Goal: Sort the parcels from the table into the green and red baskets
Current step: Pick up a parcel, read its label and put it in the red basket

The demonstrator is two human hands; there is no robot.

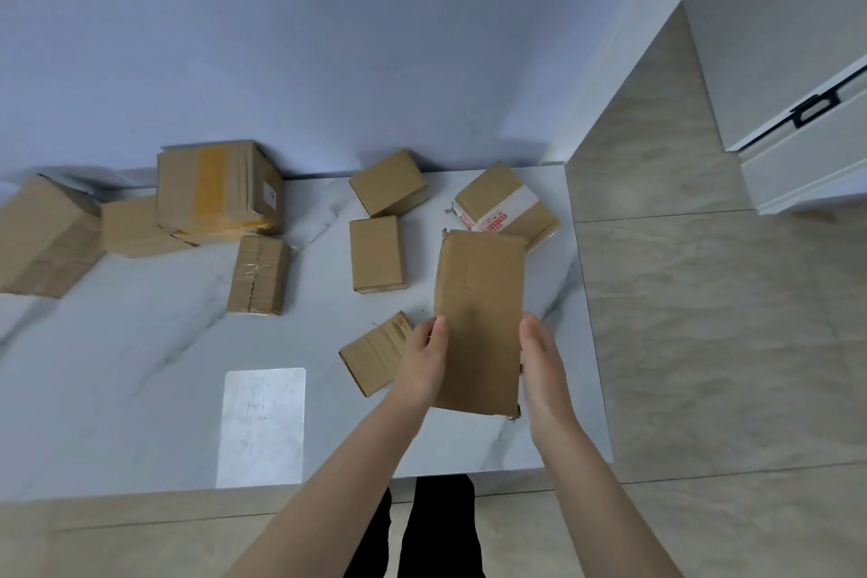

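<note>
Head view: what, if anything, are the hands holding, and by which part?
A long cardboard parcel, held at its near end: left hand on its left edge, right hand on its right edge.

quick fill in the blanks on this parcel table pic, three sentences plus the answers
The left hand and right hand grip the ____ long flat brown cardboard parcel.
The big brown cardboard box at the back left bears a ____ tape stripe.
The brown box with white tape at the back right carries ____ print.
Missing words: same; yellow; red
</note>
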